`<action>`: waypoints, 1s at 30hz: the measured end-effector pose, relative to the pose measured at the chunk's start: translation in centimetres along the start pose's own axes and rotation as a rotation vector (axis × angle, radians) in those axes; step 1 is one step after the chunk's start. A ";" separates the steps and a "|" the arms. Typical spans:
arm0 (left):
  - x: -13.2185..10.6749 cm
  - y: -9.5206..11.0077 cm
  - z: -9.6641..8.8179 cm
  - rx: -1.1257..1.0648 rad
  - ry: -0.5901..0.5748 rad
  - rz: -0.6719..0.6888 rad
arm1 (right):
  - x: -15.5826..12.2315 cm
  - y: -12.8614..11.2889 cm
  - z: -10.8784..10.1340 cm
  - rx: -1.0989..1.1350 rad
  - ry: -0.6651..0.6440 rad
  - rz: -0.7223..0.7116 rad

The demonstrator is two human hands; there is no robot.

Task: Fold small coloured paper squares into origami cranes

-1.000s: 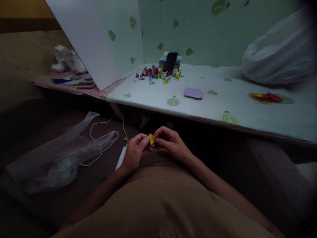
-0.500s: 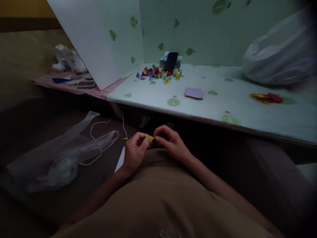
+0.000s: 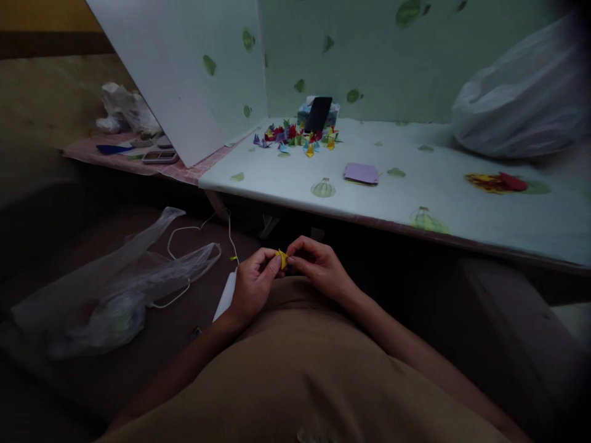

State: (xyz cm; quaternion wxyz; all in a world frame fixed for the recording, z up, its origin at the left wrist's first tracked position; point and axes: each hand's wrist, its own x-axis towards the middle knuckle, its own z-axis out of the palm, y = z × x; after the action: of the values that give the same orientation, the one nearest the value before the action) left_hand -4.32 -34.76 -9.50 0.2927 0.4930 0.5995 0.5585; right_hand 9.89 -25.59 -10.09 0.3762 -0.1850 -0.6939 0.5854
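Note:
Low in front of my body, below the table's front edge, I have a small folded piece of yellow origami paper [image 3: 282, 259]. My left hand [image 3: 257, 280] pinches it between thumb and fingers. From the other side, my right hand [image 3: 321, 267] has its thumb and forefinger closed at the paper's right edge. The lower part of the paper is hidden behind my fingers. Up on the table, many folded paper cranes [image 3: 295, 136] in several colours stand in a cluster.
The white patterned table [image 3: 277, 178] bears a stack of purple paper [image 3: 361, 173], a phone [image 3: 319, 115] leaning on a tissue box, red and yellow paper pieces [image 3: 496, 182] and a white plastic bag [image 3: 521, 98]. A clear plastic bag [image 3: 120, 314] and a white cable lie at lower left.
The yellow paper has turned so that a point now sticks up. My right fingertips, apart from it or just at its tip before, now close on its right edge.

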 end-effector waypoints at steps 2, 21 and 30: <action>0.0 0.2 0.0 -0.027 -0.020 -0.013 | 0.0 -0.1 0.0 0.003 0.016 0.027; 0.4 -0.1 0.2 -0.130 0.021 -0.068 | 0.2 -0.3 -0.1 0.120 -0.009 0.110; 0.4 -0.6 0.3 -0.138 0.059 -0.028 | 0.2 -0.7 -0.3 0.059 -0.015 0.069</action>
State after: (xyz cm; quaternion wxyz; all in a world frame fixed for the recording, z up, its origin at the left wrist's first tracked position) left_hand -4.38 -34.24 -10.08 0.3158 0.4466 0.5749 0.6085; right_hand 10.12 -25.43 -9.39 0.3560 -0.1933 -0.6723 0.6196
